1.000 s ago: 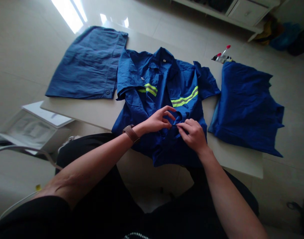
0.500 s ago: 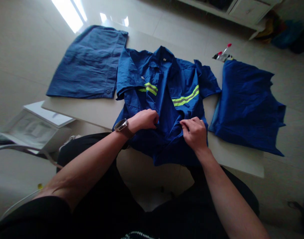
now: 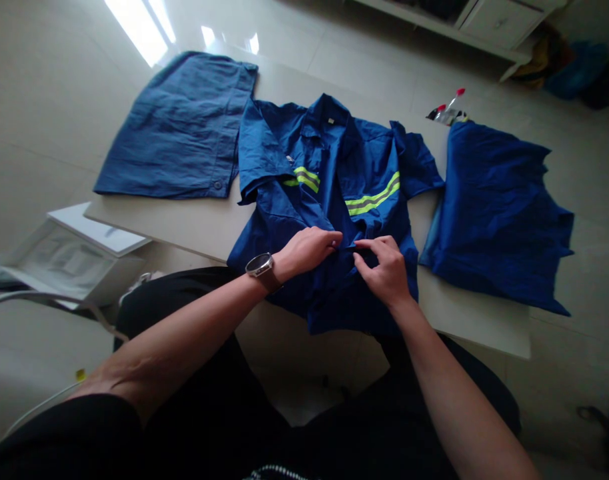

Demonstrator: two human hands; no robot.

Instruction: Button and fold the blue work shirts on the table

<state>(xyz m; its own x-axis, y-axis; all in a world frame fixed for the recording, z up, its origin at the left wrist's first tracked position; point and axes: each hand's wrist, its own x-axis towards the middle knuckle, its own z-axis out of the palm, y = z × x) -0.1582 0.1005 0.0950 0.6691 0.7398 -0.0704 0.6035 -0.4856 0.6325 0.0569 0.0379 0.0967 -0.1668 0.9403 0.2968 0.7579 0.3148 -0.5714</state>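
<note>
Head view: blue shirt (image 3: 327, 200) beneath left fingers (image 3: 330, 236) and right fingers (image 3: 382, 247).
Left tips curl from sight, right tips touch it; I cannot tell either's grip.

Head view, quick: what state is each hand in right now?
Left hand: closed, fingers curled, apparently pinching the striped blue shirt's front edge.
Right hand: thumb and forefinger close together at the shirt; firm grip can't be told.

Shirt (image 3: 334, 200): deep blue
Shirt bands (image 3: 372, 203): yellow-green, grey centre stripe
Left folded garment (image 3: 172, 127): greyish blue
Right folded garment (image 3: 499, 220): deep blue, lighter left edge
Tabletop (image 3: 484, 330): off-white
Watch strap (image 3: 270, 277): brown
Bottle caps (image 3: 460, 91): red
</note>
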